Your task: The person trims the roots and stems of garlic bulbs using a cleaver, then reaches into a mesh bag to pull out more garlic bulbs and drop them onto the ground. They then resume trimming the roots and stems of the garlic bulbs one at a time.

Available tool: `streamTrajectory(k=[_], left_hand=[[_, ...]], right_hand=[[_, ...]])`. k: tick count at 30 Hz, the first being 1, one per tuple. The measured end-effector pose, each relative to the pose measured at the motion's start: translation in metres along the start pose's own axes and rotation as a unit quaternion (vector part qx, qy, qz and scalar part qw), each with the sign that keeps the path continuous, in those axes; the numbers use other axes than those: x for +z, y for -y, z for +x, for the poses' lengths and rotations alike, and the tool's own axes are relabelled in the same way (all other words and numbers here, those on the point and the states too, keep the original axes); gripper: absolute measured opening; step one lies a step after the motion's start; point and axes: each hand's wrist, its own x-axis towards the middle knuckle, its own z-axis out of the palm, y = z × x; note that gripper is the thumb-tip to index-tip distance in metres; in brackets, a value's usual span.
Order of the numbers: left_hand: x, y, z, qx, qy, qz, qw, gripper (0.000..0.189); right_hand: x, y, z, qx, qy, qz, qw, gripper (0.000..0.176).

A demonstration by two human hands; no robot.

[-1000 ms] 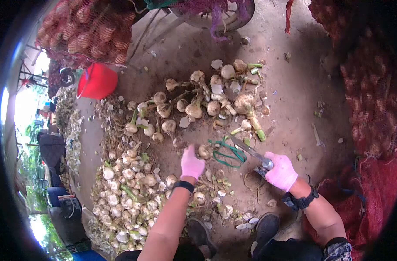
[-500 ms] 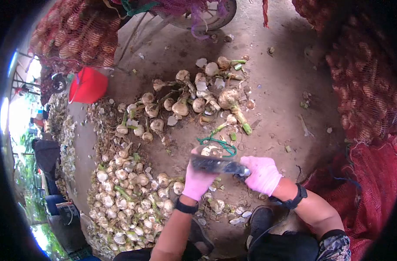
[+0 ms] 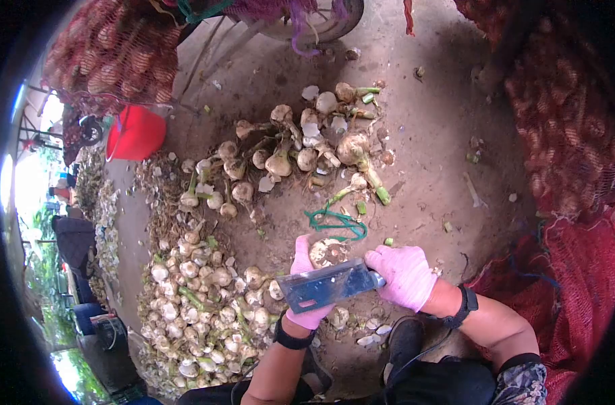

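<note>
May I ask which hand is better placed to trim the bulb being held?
Right, probably: the right hand grips the cleaver, blade beside the bulb that the left hand holds.

Farm sorting yard: dirt floor [image 3: 442,135], mesh sacks [image 3: 112,54] w/ onions, bulb heaps [image 3: 199,297].

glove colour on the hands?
Pink, both: left hand holding a bulb, right hand gripping the cleaver. Head view shows it best.

Bare dirt ground [image 3: 442,135]: scattered bulbs [image 3: 280,162], green cord [image 3: 334,223] (looped), red bucket [image 3: 135,133].
</note>
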Motion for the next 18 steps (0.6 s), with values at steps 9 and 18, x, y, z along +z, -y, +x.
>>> streamTrajectory(k=[9, 18], left_hand=[[0.001, 0.018, -0.008, 0.041, -0.021, 0.156, 0.987, 0.046], [0.0, 0.006, -0.01, 0.019, -0.028, 0.133, 0.99, 0.059]], right_hand=[[0.024, -0.026, 0.007, -0.027, -0.095, 0.001, 0.995, 0.025], [0.027, -0.028, 0.012, -0.02, -0.051, -0.005, 0.998, 0.017]])
